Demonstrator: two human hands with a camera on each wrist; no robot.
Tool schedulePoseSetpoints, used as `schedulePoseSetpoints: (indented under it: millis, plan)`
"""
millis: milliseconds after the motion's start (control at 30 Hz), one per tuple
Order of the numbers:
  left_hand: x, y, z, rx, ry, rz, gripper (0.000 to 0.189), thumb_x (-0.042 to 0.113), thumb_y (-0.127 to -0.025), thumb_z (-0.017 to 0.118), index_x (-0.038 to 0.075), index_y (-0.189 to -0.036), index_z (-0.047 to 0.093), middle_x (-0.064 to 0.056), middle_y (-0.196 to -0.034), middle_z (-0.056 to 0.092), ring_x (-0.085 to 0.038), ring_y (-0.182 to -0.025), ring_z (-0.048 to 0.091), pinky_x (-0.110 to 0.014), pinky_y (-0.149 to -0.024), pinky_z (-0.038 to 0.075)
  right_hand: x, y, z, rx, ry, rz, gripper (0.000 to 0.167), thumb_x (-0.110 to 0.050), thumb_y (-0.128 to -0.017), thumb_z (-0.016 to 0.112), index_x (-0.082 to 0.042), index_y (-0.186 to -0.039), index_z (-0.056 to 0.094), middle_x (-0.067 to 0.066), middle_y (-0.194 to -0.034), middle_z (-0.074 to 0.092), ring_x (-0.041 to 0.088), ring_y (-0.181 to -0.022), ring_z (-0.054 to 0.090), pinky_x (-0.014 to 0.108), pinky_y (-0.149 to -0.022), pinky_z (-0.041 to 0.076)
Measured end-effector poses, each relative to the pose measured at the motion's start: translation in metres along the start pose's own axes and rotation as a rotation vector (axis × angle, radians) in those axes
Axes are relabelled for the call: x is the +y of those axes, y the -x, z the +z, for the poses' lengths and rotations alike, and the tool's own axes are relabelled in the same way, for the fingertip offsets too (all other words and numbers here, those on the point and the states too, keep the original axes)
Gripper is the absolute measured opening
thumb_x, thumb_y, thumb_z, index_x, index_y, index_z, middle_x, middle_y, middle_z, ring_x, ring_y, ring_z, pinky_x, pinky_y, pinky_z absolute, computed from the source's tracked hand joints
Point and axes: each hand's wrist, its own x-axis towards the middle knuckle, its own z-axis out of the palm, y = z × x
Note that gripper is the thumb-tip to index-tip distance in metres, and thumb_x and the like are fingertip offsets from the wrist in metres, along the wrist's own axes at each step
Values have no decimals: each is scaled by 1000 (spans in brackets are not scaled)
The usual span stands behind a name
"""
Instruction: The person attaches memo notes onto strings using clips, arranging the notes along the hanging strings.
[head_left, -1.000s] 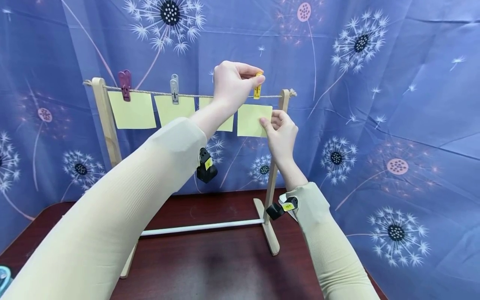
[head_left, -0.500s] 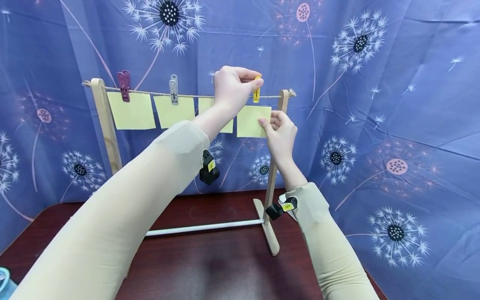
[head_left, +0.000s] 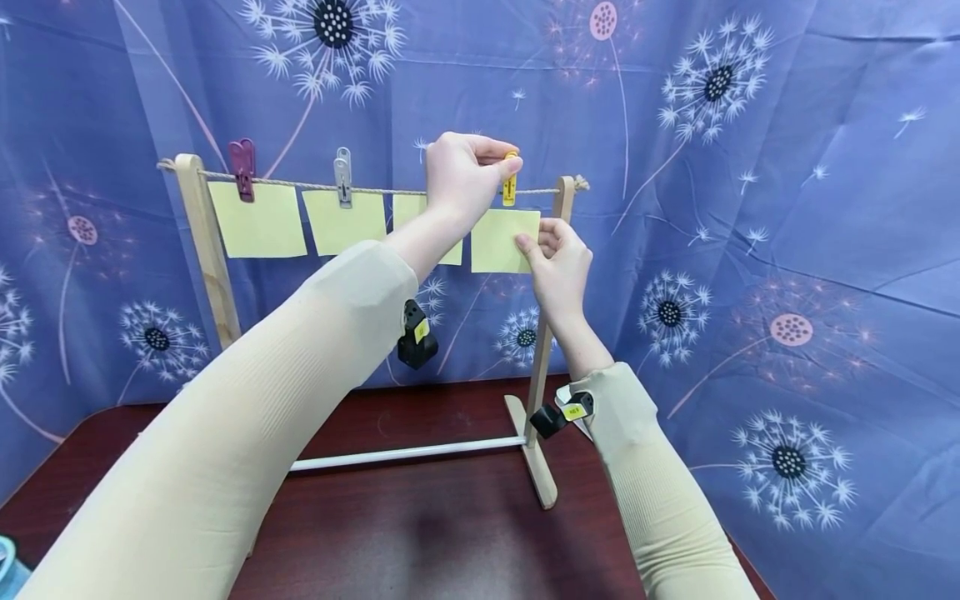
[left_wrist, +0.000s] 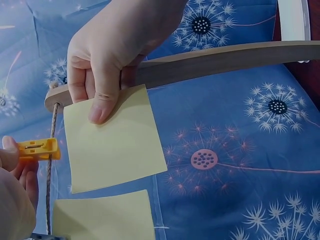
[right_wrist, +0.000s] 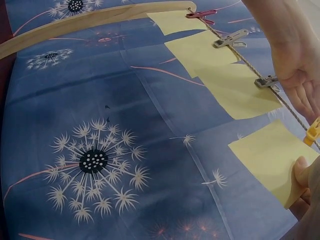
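Note:
My left hand point(head_left: 459, 179) pinches a yellow clothespin point(head_left: 509, 192) between thumb and fingers at the rope point(head_left: 292, 184), close to its right end. In the left wrist view the clothespin point(left_wrist: 39, 148) lies across the rope. Just below, my right hand point(head_left: 564, 265) pinches a pale yellow paper square point(head_left: 498, 242) by its right edge, thumb in front. A small gap separates the paper's top edge from the clothespin. Farther left hang more paper squares, one under a purple clothespin point(head_left: 243, 171) and one under a grey clothespin point(head_left: 343, 178). The right wrist view shows another grey clothespin point(right_wrist: 266, 81) on the third square.
The rope is strung between two wooden posts, the left post point(head_left: 208, 250) and the right post point(head_left: 540, 375). A white bar point(head_left: 412, 454) joins them low above the dark red table point(head_left: 420, 525). A light blue container point(head_left: 9, 571) shows at the lower left. A patterned blue curtain point(head_left: 750, 208) hangs behind.
My left hand has lowered the yellow clothespin slightly towards the paper. The right hand keeps its pinch on the paper, nearly still. The whole view has shifted slightly.

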Motion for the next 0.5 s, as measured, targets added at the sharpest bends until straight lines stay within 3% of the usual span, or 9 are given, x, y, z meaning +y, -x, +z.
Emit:
schedulePoseSetpoints:
  millis: [500]
  plan:
    - [-1, 2, 1, -60, -65, -40, 23, 25, -89, 73, 15, -109, 77, -1, -102, 76, -7, -94, 69, -19, -77, 51, 0, 0, 0, -5, -1, 5, 26, -9, -88, 72, 8, -107, 65, 23, -93, 73, 31, -83, 73, 12, -63, 50]
